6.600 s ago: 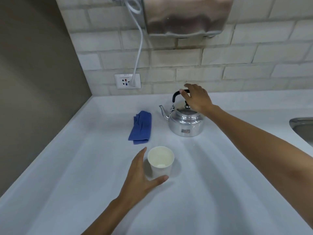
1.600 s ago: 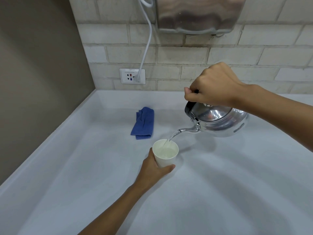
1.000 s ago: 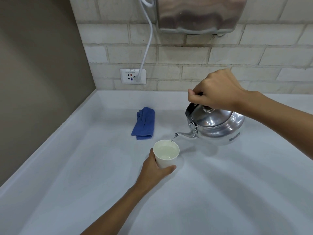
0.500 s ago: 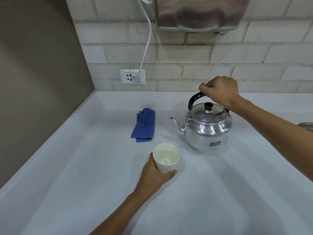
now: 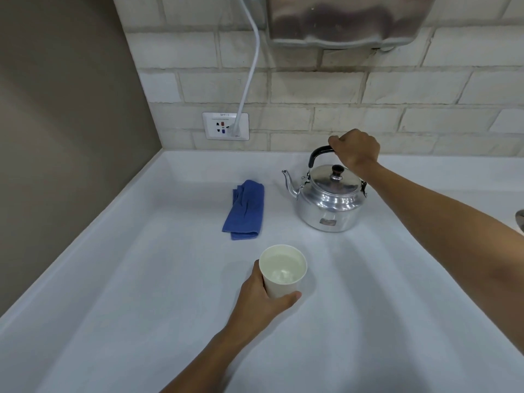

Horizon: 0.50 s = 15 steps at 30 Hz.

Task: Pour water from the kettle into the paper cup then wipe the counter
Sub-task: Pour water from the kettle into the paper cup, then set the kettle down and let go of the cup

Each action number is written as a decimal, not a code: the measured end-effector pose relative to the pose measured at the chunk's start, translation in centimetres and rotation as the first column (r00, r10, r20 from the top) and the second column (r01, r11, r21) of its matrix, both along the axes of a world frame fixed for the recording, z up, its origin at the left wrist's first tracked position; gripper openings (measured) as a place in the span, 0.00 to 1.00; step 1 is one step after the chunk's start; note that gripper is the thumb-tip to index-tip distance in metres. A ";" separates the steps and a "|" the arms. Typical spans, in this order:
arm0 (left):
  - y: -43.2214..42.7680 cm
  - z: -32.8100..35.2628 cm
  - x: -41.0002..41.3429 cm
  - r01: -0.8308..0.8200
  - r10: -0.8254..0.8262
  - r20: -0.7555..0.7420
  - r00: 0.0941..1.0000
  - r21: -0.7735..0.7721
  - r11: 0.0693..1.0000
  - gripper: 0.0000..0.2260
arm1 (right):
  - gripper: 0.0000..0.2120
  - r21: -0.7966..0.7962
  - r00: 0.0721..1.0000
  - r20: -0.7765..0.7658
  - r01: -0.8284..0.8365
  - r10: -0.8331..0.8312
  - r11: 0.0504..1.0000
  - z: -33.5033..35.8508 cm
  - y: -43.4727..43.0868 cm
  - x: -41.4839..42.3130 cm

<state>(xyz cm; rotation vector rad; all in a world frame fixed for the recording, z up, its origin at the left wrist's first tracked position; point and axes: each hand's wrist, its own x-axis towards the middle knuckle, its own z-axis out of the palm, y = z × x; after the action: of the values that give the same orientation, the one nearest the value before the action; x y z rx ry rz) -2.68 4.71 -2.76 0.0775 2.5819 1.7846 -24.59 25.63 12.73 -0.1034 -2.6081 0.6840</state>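
A white paper cup [image 5: 283,272] with water in it stands on the white counter [image 5: 368,307]. My left hand [image 5: 262,302] is wrapped around its near side. Behind it, a shiny metal kettle [image 5: 329,201] stands upright on the counter, spout pointing left. My right hand [image 5: 355,151] grips the kettle's black handle from above. A folded blue cloth [image 5: 245,209] lies left of the kettle, apart from both hands.
A brick wall runs along the back with a socket [image 5: 225,126] and a white cable [image 5: 249,75] plugged in. A steel dispenser [image 5: 348,19] hangs above the kettle. A brown wall bounds the left side. A sink edge [image 5: 520,219] shows at far right.
The kettle was tilted, pouring into the cup, then levelled and came down onto the counter behind the cup. My left hand has stayed on the cup throughout.
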 end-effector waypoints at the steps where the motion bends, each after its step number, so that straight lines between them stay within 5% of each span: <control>1: 0.0 0.0 0.0 0.000 0.000 0.000 1.000 -0.001 1.000 0.27 | 0.22 0.004 1.000 0.002 0.007 -0.007 1.000 -0.1 -0.1 -0.2; 15: 0.1 0.1 -0.1 0.013 -0.013 0.003 1.000 0.002 1.000 0.27 | 0.21 0.070 1.000 0.017 0.018 -0.019 0.997 -0.7 0.1 -1.0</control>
<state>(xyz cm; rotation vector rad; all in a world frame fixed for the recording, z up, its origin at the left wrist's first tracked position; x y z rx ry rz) -2.75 4.80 -2.70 0.0912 2.5719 1.7820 -25.62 25.72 12.02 -0.1129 -2.6415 0.5876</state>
